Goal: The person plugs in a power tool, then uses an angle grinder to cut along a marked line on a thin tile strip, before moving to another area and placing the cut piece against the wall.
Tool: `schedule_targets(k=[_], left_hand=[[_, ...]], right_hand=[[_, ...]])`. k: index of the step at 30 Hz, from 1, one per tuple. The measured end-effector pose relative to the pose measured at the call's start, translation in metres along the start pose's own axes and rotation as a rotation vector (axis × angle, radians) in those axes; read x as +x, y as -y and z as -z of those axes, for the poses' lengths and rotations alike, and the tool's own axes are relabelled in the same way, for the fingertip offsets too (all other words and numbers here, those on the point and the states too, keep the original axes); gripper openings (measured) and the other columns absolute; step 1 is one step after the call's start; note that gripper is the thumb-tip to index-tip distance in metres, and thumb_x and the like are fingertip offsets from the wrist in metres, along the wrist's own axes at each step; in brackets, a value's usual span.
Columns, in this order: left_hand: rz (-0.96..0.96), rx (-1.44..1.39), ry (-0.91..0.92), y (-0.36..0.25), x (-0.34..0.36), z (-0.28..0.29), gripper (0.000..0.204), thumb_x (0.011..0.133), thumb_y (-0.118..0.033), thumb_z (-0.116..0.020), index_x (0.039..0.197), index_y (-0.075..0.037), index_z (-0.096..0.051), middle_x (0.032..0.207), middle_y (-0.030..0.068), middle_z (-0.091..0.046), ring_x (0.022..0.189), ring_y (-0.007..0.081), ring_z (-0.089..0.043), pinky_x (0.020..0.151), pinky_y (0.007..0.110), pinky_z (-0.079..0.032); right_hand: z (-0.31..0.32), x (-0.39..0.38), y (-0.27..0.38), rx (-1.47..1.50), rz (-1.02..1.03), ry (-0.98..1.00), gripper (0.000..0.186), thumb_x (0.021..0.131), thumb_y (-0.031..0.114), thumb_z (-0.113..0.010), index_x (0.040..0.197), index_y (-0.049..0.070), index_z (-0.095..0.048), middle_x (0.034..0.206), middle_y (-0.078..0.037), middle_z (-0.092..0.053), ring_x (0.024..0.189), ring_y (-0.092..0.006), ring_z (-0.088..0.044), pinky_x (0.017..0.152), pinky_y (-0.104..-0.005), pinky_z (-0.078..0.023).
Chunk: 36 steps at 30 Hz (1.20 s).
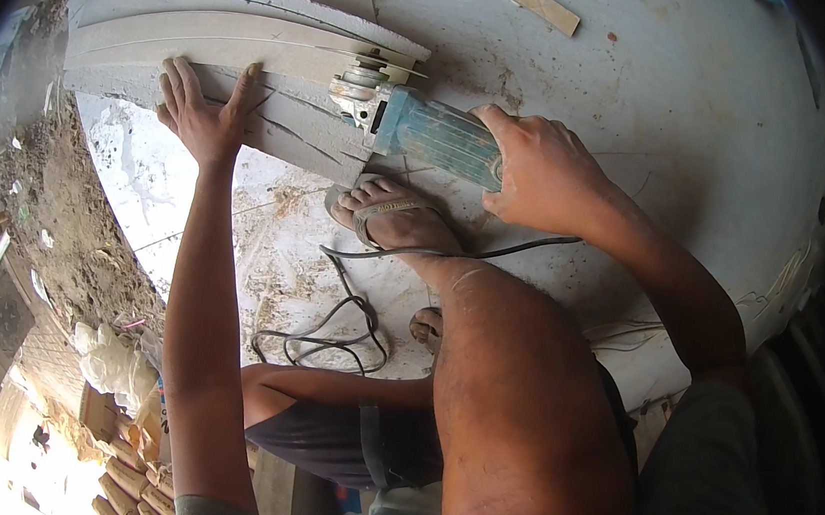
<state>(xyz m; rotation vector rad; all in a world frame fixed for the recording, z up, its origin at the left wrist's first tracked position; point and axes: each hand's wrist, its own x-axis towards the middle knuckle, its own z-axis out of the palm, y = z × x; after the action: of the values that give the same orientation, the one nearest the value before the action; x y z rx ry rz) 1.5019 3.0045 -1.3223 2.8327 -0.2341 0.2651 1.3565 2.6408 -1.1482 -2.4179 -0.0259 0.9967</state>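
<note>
My right hand (550, 174) grips the rear of a teal angle grinder (442, 138). The grinder's metal head and thin disc, seen nearly edge-on, are at the right end of a long beige tile strip (205, 33). This strip lies on a grey, roughly surfaced slab (310, 131) with dark marks across it. My left hand (204, 118) presses on the slab and the strip's near edge, its fingers spread. Whether the disc touches the strip cannot be made out. My sandaled foot (401, 221) stands beside the slab's near right corner.
A black cord (348, 301) lies looped on the pale floor and crosses over my ankle. Another narrow beige strip (530, 0) lies at the far edge. Along the left are bare dirt (77, 192), a crumpled plastic bag (114, 367) and stacked curved tiles (131, 494).
</note>
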Motion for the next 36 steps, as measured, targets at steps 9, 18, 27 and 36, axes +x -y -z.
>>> schedule_targets(k=[9,18,27,36], left_hand=[[-0.003,-0.021,-0.007,0.001,0.0,-0.001,0.116,0.08,-0.081,-0.064,0.157,0.001,-0.034,0.165,0.0224,-0.028,0.155,0.0368,-0.021,0.124,0.059,-0.008],[0.014,0.004,0.001,-0.001,0.001,0.0,0.116,0.079,-0.079,-0.066,0.156,0.002,-0.034,0.165,0.0224,-0.029,0.155,0.0367,-0.021,0.123,0.059,-0.009],[0.01,-0.032,-0.009,-0.004,-0.001,0.001,0.119,0.077,-0.082,-0.066,0.156,0.002,-0.034,0.164,0.0233,-0.031,0.155,0.037,-0.021,0.123,0.06,-0.008],[0.019,-0.039,-0.021,-0.004,-0.001,0.005,0.117,0.078,-0.079,-0.067,0.156,0.002,-0.034,0.164,0.0229,-0.031,0.155,0.0374,-0.021,0.123,0.06,-0.007]], right_hand=[[-0.001,-0.002,-0.005,-0.013,-0.009,0.011,0.067,0.071,0.012,-0.078,0.13,-0.003,-0.051,0.079,-0.015,-0.07,0.083,-0.0358,-0.071,0.081,-0.0454,-0.057],[-0.007,-0.007,-0.009,-0.076,0.039,-0.096,0.067,0.07,0.012,-0.079,0.129,-0.003,-0.051,0.08,-0.016,-0.07,0.084,-0.037,-0.071,0.082,-0.046,-0.057],[-0.009,-0.002,-0.005,-0.035,0.004,-0.054,0.057,0.074,0.015,-0.076,0.123,-0.001,-0.052,0.087,-0.02,-0.072,0.09,-0.0406,-0.071,0.083,-0.0491,-0.057],[-0.006,0.009,0.006,0.022,-0.015,-0.002,0.081,0.071,0.016,-0.082,0.14,-0.004,-0.045,0.1,-0.027,-0.069,0.098,-0.0439,-0.068,0.089,-0.049,-0.054]])
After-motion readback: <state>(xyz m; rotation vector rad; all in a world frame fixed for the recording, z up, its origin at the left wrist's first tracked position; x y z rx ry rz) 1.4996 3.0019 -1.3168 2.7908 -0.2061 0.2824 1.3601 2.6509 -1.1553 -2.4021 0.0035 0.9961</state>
